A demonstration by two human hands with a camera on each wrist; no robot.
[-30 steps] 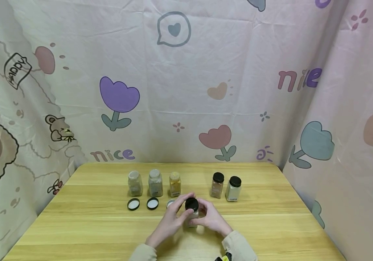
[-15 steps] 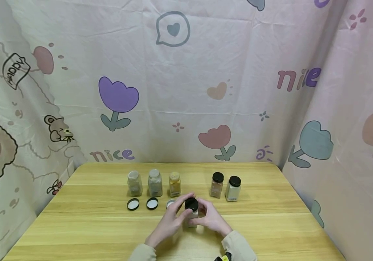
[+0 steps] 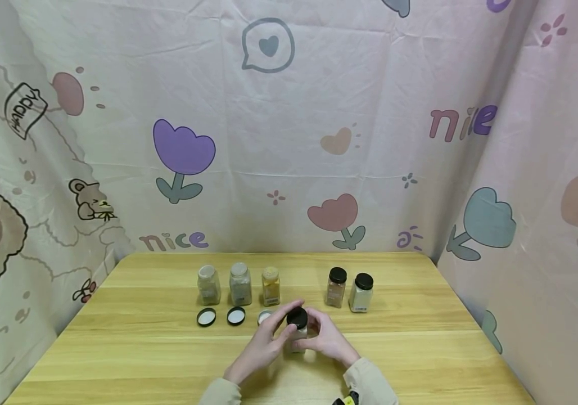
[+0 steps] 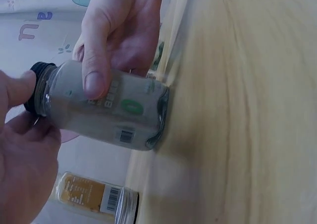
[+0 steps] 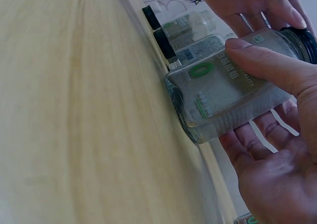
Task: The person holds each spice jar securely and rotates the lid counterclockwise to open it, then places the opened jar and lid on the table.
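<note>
A clear glass spice jar [image 3: 299, 334] with a pale filling and a black screw lid [image 3: 297, 318] stands between both hands near the middle of the table. My left hand [image 3: 267, 338] grips the lid, thumb on its near side and fingers round the far side. Lower down, my right hand [image 3: 327, 338] holds the glass body between thumb and fingers. In the left wrist view, the right thumb lies across the printed face of the jar [image 4: 74, 107], and the lid [image 4: 34, 87] sits on the neck. The right wrist view shows the jar's base [image 5: 185, 110] right at the tabletop.
Behind the left hand stand three lidless jars, including a yellow one [image 3: 271, 288], with black-rimmed lids [image 3: 206, 317] lying upturned before them. Two black-capped jars [image 3: 336, 289] stand at the back right. A patterned curtain [image 3: 289, 140] hangs behind the wooden table [image 3: 132, 349].
</note>
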